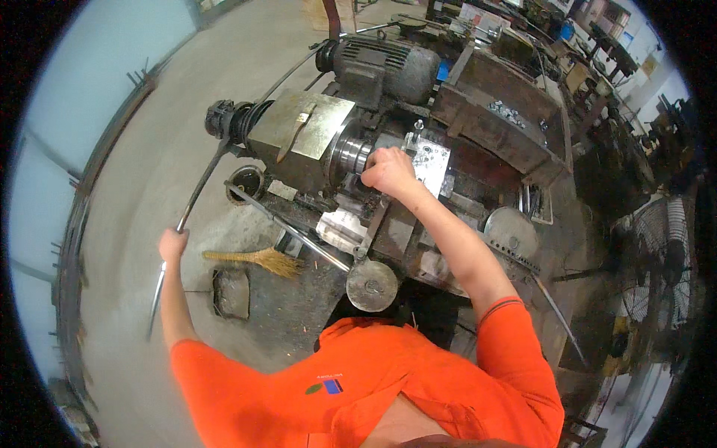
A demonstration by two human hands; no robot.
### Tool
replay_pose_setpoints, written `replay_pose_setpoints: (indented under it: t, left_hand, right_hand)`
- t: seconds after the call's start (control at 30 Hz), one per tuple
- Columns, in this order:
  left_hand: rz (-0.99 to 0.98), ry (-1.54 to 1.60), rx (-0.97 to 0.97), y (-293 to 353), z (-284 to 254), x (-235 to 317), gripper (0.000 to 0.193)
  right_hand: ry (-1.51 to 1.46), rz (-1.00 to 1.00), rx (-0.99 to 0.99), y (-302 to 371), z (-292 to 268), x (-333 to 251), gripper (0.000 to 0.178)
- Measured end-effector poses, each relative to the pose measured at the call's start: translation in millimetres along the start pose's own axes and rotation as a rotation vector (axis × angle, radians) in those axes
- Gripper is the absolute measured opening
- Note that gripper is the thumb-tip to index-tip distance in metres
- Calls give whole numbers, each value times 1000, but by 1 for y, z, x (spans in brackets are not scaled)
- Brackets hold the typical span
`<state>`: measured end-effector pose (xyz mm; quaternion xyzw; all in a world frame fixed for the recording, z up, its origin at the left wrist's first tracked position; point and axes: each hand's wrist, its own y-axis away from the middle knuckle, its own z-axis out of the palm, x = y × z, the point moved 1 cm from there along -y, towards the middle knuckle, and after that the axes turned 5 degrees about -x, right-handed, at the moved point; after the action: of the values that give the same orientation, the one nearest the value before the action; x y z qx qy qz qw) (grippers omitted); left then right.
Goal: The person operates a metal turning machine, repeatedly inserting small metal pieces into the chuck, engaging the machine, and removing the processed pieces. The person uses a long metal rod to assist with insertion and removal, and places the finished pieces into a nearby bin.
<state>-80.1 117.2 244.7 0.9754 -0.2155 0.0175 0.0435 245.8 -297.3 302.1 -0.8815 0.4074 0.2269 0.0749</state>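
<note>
My left hand (173, 245) is wrapped round a long metal rod (200, 185) out on the left. The rod's upper part runs up to the black pulley end (233, 123) of a small lathe; its lower end hangs below my fist. My right hand (390, 170) is closed at the bright round spindle nose (355, 154), fingers curled in toward its face. Whatever those fingers hold is hidden by the hand. Right beside that hand is a shiny metal block (431, 166) on the carriage. A thin tool with a brown handle (291, 142) lies on the metal headstock cover (328, 117).
An electric motor (388, 67) stands behind the headstock. A steel bar (299, 237) slants across the front, near a round disc (372, 285). A straw broom (261, 259) and a shallow pan (231, 293) lie on the floor. Small metal parts (506, 113) sit in a tray.
</note>
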Motion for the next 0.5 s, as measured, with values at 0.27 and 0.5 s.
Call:
replay_pose_setpoints:
  t: [0.27, 0.5]
  left_hand:
    - [-26, 130, -39, 103, 23, 48, 44]
    - [238, 421, -229, 87, 12, 42, 30]
  right_hand:
    - [152, -86, -55, -3, -2, -1, 28]
    - [284, -102, -18, 7, -4, -4, 26]
